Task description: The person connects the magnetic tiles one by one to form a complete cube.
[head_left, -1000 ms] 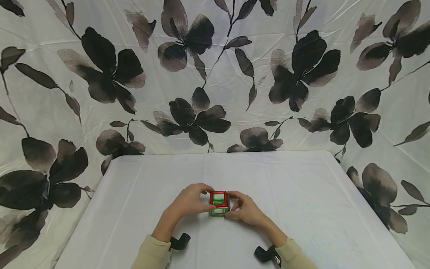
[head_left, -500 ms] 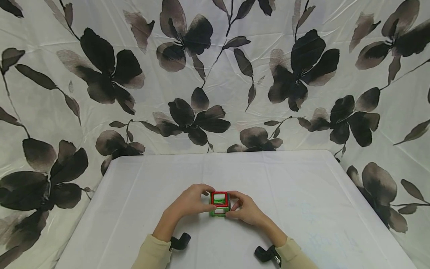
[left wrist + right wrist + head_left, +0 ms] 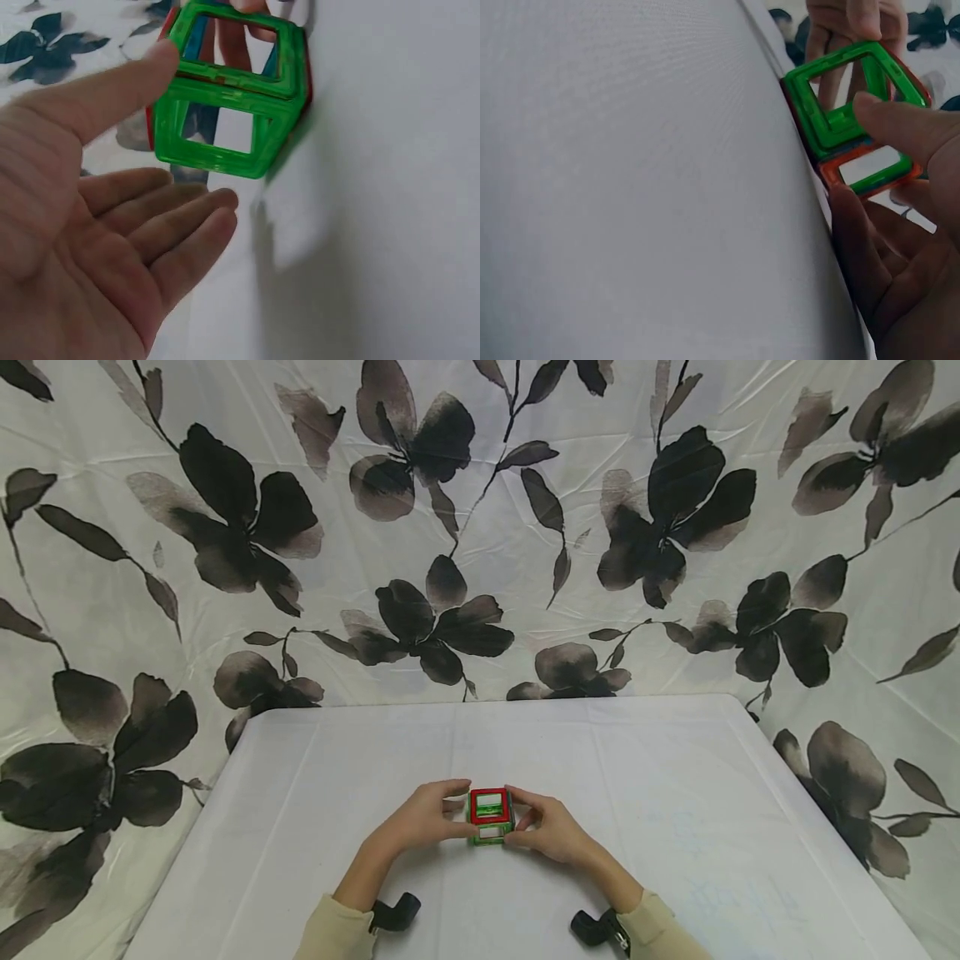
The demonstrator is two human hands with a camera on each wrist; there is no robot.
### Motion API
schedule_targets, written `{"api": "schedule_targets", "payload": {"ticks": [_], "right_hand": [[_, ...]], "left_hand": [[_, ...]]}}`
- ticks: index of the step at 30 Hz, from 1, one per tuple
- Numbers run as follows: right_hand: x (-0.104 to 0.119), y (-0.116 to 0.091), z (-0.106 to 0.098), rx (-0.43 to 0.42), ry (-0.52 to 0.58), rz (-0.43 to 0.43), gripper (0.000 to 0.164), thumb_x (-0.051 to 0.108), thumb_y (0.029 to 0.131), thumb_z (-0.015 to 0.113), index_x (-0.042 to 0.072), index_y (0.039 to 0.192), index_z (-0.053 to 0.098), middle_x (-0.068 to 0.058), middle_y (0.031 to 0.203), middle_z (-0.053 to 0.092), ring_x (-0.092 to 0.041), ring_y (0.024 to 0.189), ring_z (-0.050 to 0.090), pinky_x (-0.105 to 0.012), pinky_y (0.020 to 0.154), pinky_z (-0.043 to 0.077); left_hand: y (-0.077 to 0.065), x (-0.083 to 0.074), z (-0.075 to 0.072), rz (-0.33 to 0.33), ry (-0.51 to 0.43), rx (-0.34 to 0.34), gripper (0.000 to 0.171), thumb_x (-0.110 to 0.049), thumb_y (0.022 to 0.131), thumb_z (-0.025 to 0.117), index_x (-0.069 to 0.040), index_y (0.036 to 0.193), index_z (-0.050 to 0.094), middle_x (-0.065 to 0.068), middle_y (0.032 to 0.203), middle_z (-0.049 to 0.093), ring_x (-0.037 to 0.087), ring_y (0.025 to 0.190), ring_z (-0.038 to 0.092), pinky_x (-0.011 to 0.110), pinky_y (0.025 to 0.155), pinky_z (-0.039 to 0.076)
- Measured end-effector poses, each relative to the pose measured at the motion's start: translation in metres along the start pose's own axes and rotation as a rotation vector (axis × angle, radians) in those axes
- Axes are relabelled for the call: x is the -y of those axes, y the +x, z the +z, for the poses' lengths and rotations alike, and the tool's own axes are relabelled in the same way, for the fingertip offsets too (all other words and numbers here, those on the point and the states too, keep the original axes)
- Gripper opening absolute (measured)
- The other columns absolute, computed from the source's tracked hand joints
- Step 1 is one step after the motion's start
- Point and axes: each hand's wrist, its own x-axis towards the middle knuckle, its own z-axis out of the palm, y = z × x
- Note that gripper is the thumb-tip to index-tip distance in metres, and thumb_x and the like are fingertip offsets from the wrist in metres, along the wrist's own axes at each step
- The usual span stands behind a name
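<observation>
A cube-like build of magnetic tiles (image 3: 489,819) stands on the white table between both hands. Its top is red in the head view, with green on the near side; the left wrist view shows green tiles (image 3: 225,94) with red edges and some blue beyond. My left hand (image 3: 422,820) is at its left side: the thumb tip lies at a tile edge, while the other fingers are spread loosely away from it, holding nothing. My right hand (image 3: 557,833) grips the right side, thumb on a green tile (image 3: 806,112) and a fingertip at the orange-red lower edge.
The white-covered table (image 3: 360,743) reaches back to a hanging cloth (image 3: 540,560) with dark flowers. A black wrist-camera mount (image 3: 397,912) sits at the left wrist, another black mount (image 3: 591,928) at the right.
The left fingers have drawn slightly left, away from the tile build, and the left wrist has shifted a little toward me. The right hand and the build stay nearly still.
</observation>
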Motion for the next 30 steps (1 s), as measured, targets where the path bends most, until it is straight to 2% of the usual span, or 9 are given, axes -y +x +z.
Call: {"api": "schedule_targets", "payload": {"ticks": [5, 11, 15, 19, 26, 30], "right_hand": [[0.001, 0.0, -0.005, 0.025, 0.022, 0.0, 0.067, 0.011, 0.074, 0.071, 0.005, 0.133, 0.038, -0.006, 0.115, 0.054, -0.026, 0.075, 0.056, -0.03, 0.053, 0.048], [-0.001, 0.001, -0.008, 0.051, 0.046, 0.018, 0.065, 0.01, 0.074, 0.07, 0.005, 0.131, 0.04, -0.012, 0.082, 0.062, -0.029, 0.071, 0.056, -0.036, 0.054, 0.049], [0.0, 0.002, -0.009, 0.055, 0.034, 0.019, 0.065, 0.009, 0.074, 0.071, 0.003, 0.131, 0.041, -0.012, 0.078, 0.062, -0.029, 0.07, 0.056, -0.032, 0.052, 0.049], [0.0, 0.001, -0.008, 0.057, 0.04, 0.023, 0.064, 0.009, 0.074, 0.071, 0.004, 0.13, 0.042, -0.011, 0.085, 0.061, -0.028, 0.072, 0.056, -0.034, 0.052, 0.049], [0.004, 0.001, -0.006, 0.05, 0.041, 0.017, 0.063, 0.007, 0.073, 0.071, 0.005, 0.129, 0.041, -0.01, 0.117, 0.051, -0.029, 0.076, 0.057, -0.033, 0.053, 0.05], [0.004, -0.001, -0.007, 0.031, 0.044, 0.015, 0.061, 0.006, 0.073, 0.07, 0.005, 0.127, 0.042, -0.012, 0.119, 0.049, -0.029, 0.076, 0.057, -0.033, 0.052, 0.05]], "left_hand": [[0.0, 0.007, 0.003, -0.011, -0.076, 0.015, 0.074, -0.031, 0.069, 0.075, -0.004, 0.129, 0.042, 0.01, 0.128, 0.045, 0.02, 0.104, 0.053, 0.029, 0.079, 0.046], [0.002, 0.01, 0.006, -0.008, -0.153, -0.001, 0.074, -0.028, 0.066, 0.077, -0.002, 0.128, 0.044, 0.01, 0.125, 0.048, 0.015, 0.099, 0.056, 0.024, 0.074, 0.047], [0.003, 0.01, 0.006, -0.034, -0.187, -0.013, 0.074, -0.026, 0.062, 0.079, -0.002, 0.124, 0.048, 0.011, 0.12, 0.052, 0.017, 0.097, 0.058, 0.026, 0.072, 0.048], [0.003, 0.013, 0.005, -0.045, -0.18, -0.016, 0.073, -0.028, 0.061, 0.079, -0.004, 0.123, 0.049, 0.01, 0.118, 0.054, 0.018, 0.096, 0.058, 0.027, 0.072, 0.048], [0.001, 0.017, 0.007, -0.018, -0.109, -0.015, 0.071, -0.028, 0.064, 0.078, -0.009, 0.125, 0.046, 0.005, 0.117, 0.053, 0.017, 0.099, 0.056, 0.029, 0.079, 0.046], [0.004, 0.018, 0.009, 0.001, -0.1, -0.01, 0.07, -0.029, 0.066, 0.076, -0.009, 0.126, 0.046, 0.004, 0.116, 0.054, 0.014, 0.098, 0.056, 0.027, 0.078, 0.046]]}}
